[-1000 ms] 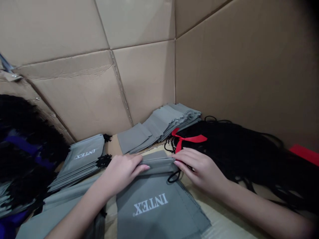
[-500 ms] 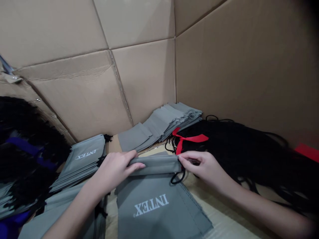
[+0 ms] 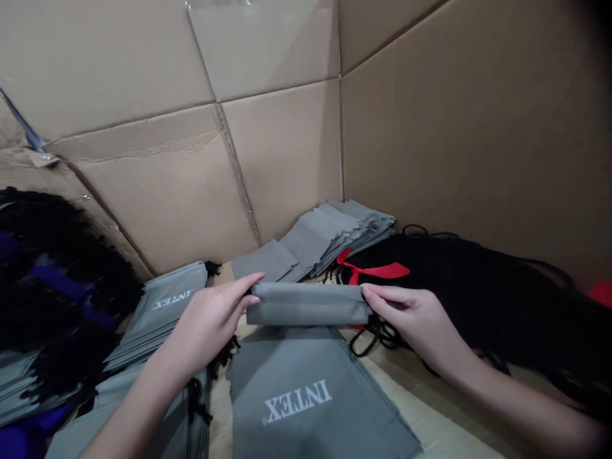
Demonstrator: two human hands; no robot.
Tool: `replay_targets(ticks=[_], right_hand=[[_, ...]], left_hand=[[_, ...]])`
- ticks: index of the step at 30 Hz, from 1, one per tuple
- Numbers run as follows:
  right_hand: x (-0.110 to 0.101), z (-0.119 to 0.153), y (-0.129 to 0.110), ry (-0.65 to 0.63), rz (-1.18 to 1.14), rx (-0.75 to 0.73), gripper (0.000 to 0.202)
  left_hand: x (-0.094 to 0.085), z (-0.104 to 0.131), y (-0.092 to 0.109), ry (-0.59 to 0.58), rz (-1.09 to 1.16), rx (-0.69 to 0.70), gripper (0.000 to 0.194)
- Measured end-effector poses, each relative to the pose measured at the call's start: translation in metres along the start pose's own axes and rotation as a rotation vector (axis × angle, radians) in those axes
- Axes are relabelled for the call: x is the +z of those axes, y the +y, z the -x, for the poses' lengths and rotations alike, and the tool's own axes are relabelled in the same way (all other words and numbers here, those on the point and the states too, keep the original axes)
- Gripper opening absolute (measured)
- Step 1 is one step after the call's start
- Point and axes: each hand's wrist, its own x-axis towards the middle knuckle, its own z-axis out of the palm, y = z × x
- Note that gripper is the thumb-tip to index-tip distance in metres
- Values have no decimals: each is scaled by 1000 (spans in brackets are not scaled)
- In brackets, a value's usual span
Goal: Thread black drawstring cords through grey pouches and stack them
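A grey fabric bag (image 3: 308, 305) is stretched between both hands, its upper part folded over. My left hand (image 3: 215, 312) pinches its left end between thumb and fingers. At the bag's top right corner, my right hand (image 3: 406, 315) grips it with thumb and forefinger. A black cord loop (image 3: 366, 341) hangs beside the right end. Below lies a stack of grey bags (image 3: 291, 370) with upside-down white INTEX lettering.
Cardboard walls (image 3: 282, 140) rise behind. Grey pieces (image 3: 325, 233) lie piled in the corner. Black cords (image 3: 459, 280) with a red ribbon (image 3: 382, 271) spread at right. Stacked bags with cords (image 3: 167, 296) and a dark bundle with blue ties (image 3: 57, 280) stand left.
My left hand has shifted left to the end of the bag and now holds its edge. My right hand has moved slightly right, and more of the bag's width shows between them.
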Motion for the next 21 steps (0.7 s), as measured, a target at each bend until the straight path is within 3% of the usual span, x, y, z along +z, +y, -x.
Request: replay_targets(ticks=[5,8,11,15,18,21], right_hand=[[1,-3,1,-118,-10,85,35],[2,-4,3,-153,-42,107,38],[4,-4,4,-161,-84,123,37],[6,-4,6,-183,-113,122,38],[7,-6,9,-202,-135,96,38],[8,-8,10,-213,-131,102,41]], left_hand=[[8,6,-3,433,-35,142,28],[8,9,1,542,64,113,17],[5,7,9,547,241,-87,14],[6,-2,12,417,640,-312,24],[12,-8,7,345,847,-353,31],[14,-9,0,307,794,-298,28]])
